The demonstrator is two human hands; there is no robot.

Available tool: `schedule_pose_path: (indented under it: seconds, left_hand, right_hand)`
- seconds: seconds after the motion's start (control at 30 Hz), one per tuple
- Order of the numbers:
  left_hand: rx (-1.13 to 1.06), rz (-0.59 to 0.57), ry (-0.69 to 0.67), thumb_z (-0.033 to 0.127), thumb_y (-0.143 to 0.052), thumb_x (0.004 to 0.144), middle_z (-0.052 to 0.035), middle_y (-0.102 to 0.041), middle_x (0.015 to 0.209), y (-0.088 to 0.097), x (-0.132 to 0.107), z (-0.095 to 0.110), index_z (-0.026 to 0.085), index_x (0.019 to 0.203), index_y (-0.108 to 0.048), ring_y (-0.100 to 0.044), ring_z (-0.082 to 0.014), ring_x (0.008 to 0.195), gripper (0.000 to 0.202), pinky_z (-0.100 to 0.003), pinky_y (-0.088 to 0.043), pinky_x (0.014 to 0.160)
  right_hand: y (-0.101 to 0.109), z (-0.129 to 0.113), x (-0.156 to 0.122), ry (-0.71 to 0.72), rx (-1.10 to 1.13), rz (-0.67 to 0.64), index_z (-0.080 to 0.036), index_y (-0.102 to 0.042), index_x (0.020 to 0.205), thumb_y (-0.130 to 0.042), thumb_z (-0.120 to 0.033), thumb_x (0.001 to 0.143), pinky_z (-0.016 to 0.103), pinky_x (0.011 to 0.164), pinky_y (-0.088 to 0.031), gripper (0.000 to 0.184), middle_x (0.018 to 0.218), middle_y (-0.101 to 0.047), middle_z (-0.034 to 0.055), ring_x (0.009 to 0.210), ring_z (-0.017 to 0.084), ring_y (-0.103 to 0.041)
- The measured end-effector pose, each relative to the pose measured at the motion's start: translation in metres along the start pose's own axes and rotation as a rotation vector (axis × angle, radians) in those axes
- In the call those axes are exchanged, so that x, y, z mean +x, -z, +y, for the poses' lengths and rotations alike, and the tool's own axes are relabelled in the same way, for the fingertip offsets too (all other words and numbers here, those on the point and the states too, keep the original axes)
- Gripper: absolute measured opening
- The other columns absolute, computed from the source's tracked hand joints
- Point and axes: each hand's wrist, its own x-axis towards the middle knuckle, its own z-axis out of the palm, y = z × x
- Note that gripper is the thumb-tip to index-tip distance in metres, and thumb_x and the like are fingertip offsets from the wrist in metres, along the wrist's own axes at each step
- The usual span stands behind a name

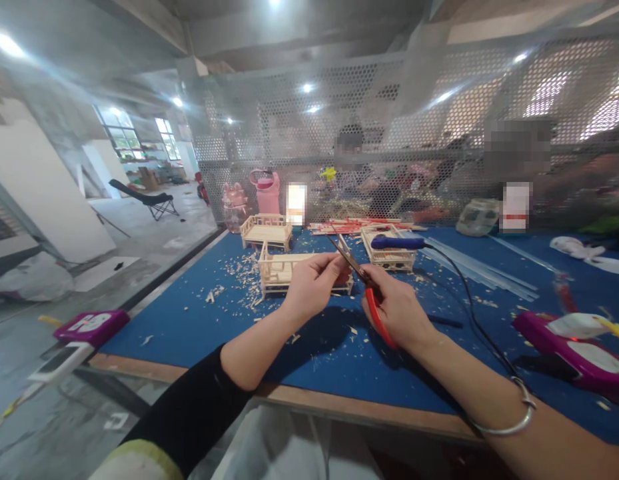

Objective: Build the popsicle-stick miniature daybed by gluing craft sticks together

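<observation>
My right hand (402, 303) is closed round a pair of scissors (375, 313) with red handles, the blades pointing up and to the left. Close to the blades, my left hand (312, 283) pinches a thin pale wooden stick (342, 244); much of it is hidden by the fingers. Behind my left hand stands a small wooden model bench (272, 275), partly covered by it. Another little bench (267, 233) sits farther back. A third wooden model frame (389, 259) is beyond the scissors, with a blue-handled tool (396, 243) lying across it.
Wood chips (242, 277) litter the blue tabletop (199, 333). Red-tipped sticks (362, 225) and clear glue sticks (482, 270) lie behind. A black cord (469, 300) crosses on the right near a purple power strip (574, 350). A perforated metal screen (289, 133) borders the back; people sit beyond.
</observation>
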Motion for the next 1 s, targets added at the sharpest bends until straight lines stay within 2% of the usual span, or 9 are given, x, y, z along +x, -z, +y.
schedule_pose_path:
  seconds: [0.13,0.27,0.4,0.5,0.6,0.77,0.87,0.93,1.0]
  left_hand:
    - [0.197,0.021,-0.173,0.045,-0.062,0.074,-0.0014,-0.063,0.063,0.005,0.000,0.002,0.016,0.071,-0.070,-0.056,-0.0112,0.059,0.029,-0.023,-0.046,0.059]
    - [0.478,0.002,-0.332,0.036,-0.053,0.083,-0.0019,-0.064,0.064,0.007,-0.004,0.003,0.019,0.076,-0.071,-0.056,-0.0128,0.060,0.026,-0.023,-0.043,0.059]
    - [0.707,-0.034,-0.496,0.029,-0.047,0.086,-0.0045,-0.066,0.069,0.007,-0.007,0.003,0.020,0.084,-0.071,-0.058,-0.0147,0.064,0.026,-0.025,-0.043,0.064]
    - [0.815,-0.027,-0.603,0.027,-0.046,0.086,-0.0058,-0.066,0.070,0.008,-0.007,0.004,0.020,0.085,-0.069,-0.058,-0.0155,0.067,0.025,-0.026,-0.043,0.066]
    - [0.867,-0.006,-0.631,0.026,-0.045,0.087,-0.0062,-0.065,0.070,0.009,-0.005,0.004,0.019,0.083,-0.068,-0.058,-0.0156,0.067,0.024,-0.026,-0.043,0.066]
    - [0.874,-0.031,-0.631,0.027,-0.045,0.088,-0.0064,-0.065,0.068,0.009,-0.002,0.002,0.017,0.077,-0.067,-0.060,-0.0149,0.067,0.026,-0.025,-0.044,0.065]
    - [0.800,-0.009,-0.596,0.029,-0.048,0.087,-0.0052,-0.068,0.070,0.009,-0.001,-0.005,0.017,0.082,-0.068,-0.061,-0.0141,0.067,0.023,-0.024,-0.046,0.065]
    - [0.752,0.010,-0.582,0.031,-0.053,0.085,-0.0047,-0.069,0.073,0.010,0.001,-0.009,0.018,0.083,-0.068,-0.062,-0.0137,0.067,0.020,-0.024,-0.048,0.063]
    - [0.738,0.032,-0.575,0.032,-0.056,0.083,-0.0047,-0.070,0.074,0.014,0.004,-0.010,0.017,0.082,-0.068,-0.063,-0.0135,0.066,0.019,-0.024,-0.049,0.063]
  right_hand:
    - [-0.003,-0.002,0.002,-0.175,-0.050,0.045,-0.022,-0.046,0.091,-0.049,-0.030,0.068,0.026,0.049,-0.038,0.024,0.059,-0.055,-0.0022,0.048,0.016,-0.052]
    - [-0.002,-0.003,0.002,-0.124,-0.143,-0.026,-0.024,-0.044,0.075,-0.046,-0.027,0.067,0.025,0.049,-0.035,0.008,0.058,-0.052,-0.0008,0.050,0.016,-0.049]
    - [0.000,-0.005,0.001,-0.078,-0.118,-0.027,-0.024,-0.040,0.075,-0.043,-0.023,0.064,0.027,0.053,-0.037,0.012,0.064,-0.051,0.0013,0.057,0.017,-0.048]
    - [0.001,-0.006,0.001,-0.087,-0.089,-0.025,-0.024,-0.039,0.076,-0.042,-0.021,0.062,0.026,0.052,-0.036,0.014,0.060,-0.048,-0.0006,0.052,0.016,-0.045]
    - [0.002,-0.004,0.002,-0.127,-0.049,-0.048,-0.025,-0.036,0.068,-0.042,-0.021,0.061,0.025,0.048,-0.032,0.010,0.051,-0.041,-0.0039,0.045,0.014,-0.038]
    - [0.001,-0.002,0.005,-0.141,0.057,-0.064,-0.024,-0.031,0.056,-0.042,-0.021,0.059,0.023,0.046,-0.028,0.012,0.046,-0.035,-0.0055,0.044,0.010,-0.032]
    - [0.000,-0.002,0.007,-0.210,0.155,-0.048,-0.023,-0.038,0.062,-0.041,-0.024,0.061,0.023,0.048,-0.032,0.004,0.049,-0.040,-0.0050,0.047,0.011,-0.037]
    - [0.004,0.002,0.011,-0.279,0.175,-0.047,-0.022,-0.045,0.071,-0.044,-0.028,0.062,0.024,0.050,-0.036,0.011,0.054,-0.048,-0.0036,0.050,0.013,-0.043]
    - [0.014,0.007,0.016,-0.348,0.092,-0.065,-0.021,-0.049,0.076,-0.048,-0.032,0.064,0.026,0.053,-0.038,0.017,0.059,-0.054,-0.0017,0.053,0.014,-0.047]
